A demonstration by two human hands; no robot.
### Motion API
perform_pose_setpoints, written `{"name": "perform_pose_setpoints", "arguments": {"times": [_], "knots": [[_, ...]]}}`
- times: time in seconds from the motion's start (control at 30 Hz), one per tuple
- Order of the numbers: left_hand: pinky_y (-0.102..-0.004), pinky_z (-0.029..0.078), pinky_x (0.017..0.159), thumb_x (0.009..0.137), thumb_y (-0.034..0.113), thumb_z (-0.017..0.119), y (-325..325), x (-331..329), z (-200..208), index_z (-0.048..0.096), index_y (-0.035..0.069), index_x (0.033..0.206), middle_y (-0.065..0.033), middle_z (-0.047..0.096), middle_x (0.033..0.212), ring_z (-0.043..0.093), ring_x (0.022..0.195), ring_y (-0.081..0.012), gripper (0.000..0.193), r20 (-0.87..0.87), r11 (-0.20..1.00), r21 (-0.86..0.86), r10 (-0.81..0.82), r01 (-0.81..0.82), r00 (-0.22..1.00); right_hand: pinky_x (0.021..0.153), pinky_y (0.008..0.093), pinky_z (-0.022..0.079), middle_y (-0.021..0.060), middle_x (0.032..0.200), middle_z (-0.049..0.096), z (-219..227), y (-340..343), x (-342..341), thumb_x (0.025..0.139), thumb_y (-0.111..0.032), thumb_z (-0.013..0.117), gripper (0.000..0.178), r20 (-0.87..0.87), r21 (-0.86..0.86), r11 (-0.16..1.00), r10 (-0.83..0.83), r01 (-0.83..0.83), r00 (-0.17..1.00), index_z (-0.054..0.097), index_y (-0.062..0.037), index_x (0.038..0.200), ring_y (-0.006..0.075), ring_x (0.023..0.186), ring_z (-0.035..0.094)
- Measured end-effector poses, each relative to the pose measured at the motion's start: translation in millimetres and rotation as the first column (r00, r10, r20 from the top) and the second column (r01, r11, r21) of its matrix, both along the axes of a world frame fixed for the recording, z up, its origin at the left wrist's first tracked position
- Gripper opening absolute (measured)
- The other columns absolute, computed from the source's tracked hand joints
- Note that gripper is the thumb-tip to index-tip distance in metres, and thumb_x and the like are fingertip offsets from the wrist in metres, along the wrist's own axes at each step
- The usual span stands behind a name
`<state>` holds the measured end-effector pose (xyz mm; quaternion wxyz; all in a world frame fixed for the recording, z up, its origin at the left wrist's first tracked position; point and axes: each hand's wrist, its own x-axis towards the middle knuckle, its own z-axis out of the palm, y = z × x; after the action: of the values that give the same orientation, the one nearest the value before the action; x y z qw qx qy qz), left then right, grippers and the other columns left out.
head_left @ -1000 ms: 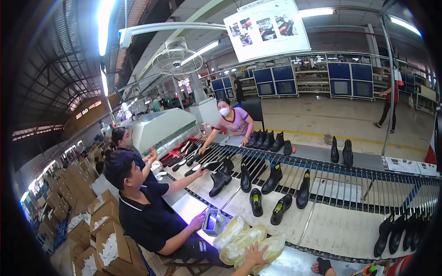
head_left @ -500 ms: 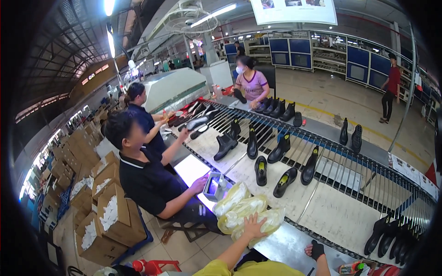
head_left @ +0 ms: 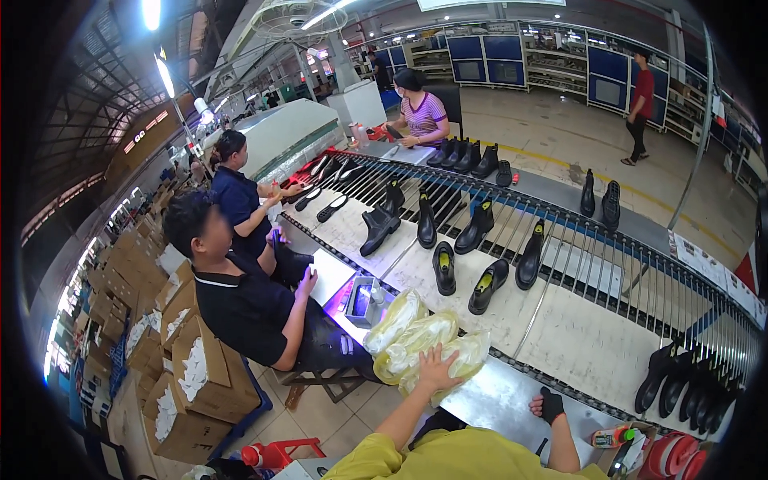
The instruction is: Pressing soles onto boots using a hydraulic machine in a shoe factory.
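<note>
My left hand (head_left: 436, 370) lies with fingers spread on a bundle of yellowish clear plastic bags (head_left: 416, 340) with white contents. The bags rest on the edge of the metal table (head_left: 496, 404). My right hand (head_left: 548, 406), in a black fingerless glove, is curled closed over the same table, and nothing shows in it. Beyond the bags, several black boots (head_left: 476, 228) and low black shoes (head_left: 488, 286) stand or lie on the roller conveyor (head_left: 576, 348).
At left sits a co-worker in black (head_left: 240, 304), beside a grey bin (head_left: 364, 302). Another in navy (head_left: 240, 188) works farther up the line; a person in a striped top (head_left: 422, 116) sits across. Cartons (head_left: 212, 384) stand at left, a row of boots (head_left: 680, 388) at right.
My view has shifted; my hands keep their places. The seated co-worker in black has drawn an arm back from the conveyor with a dark item in hand. The person in red has walked on.
</note>
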<state>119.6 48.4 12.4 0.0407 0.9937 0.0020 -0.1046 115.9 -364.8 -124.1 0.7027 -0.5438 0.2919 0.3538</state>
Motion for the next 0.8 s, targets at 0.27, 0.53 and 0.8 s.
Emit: {"name": "perform_pose_setpoints", "arguments": {"times": [0.27, 0.53, 0.8], "knots": [[-0.0626, 0.005, 0.115, 0.073, 0.073, 0.062, -3.4, 2.1, 7.6, 0.025, 0.038, 0.153, -0.0208, 0.014, 0.161, 0.015, 0.147, -0.0425, 0.095, -0.056, 0.999, 0.031, 0.019, -0.018, 0.998, 0.049, 0.0343, 0.052, 0.0175, 0.078, 0.070, 3.1, 2.2, 0.8, 0.099, -0.049, 0.044, 0.053, 0.027, -0.026, 1.000, 0.015, -0.014, 1.000, 0.062, 0.0000, 0.093, 0.0256, 0.057, 0.066], [-0.0635, 0.008, 0.115, 0.072, 0.072, 0.063, -2.0, 3.8, 8.7, 0.026, 0.039, 0.153, -0.0230, 0.014, 0.160, 0.017, 0.145, -0.0447, 0.095, -0.043, 1.000, 0.016, 0.003, -0.003, 0.999, 0.049, 0.0340, 0.053, 0.0167, 0.077, 0.070, -2.0, 0.9, 0.6, 0.099, -0.050, 0.044, 0.053, 0.002, -0.006, 1.000, 0.019, -0.018, 1.000, 0.062, -0.0006, 0.093, 0.0252, 0.057, 0.066], [-0.0634, 0.008, 0.114, 0.071, 0.073, 0.064, 0.6, 4.6, 1.0, 0.026, 0.038, 0.153, -0.0234, 0.013, 0.160, 0.016, 0.146, -0.0443, 0.097, -0.024, 1.000, 0.010, 0.003, -0.003, 1.000, 0.047, 0.0336, 0.051, 0.0178, 0.076, 0.069, -2.2, 4.1, -0.3, 0.099, -0.050, 0.045, 0.053, 0.024, -0.002, 1.000, -0.005, 0.005, 1.000, 0.060, 0.0003, 0.093, 0.0250, 0.055, 0.064]]}}
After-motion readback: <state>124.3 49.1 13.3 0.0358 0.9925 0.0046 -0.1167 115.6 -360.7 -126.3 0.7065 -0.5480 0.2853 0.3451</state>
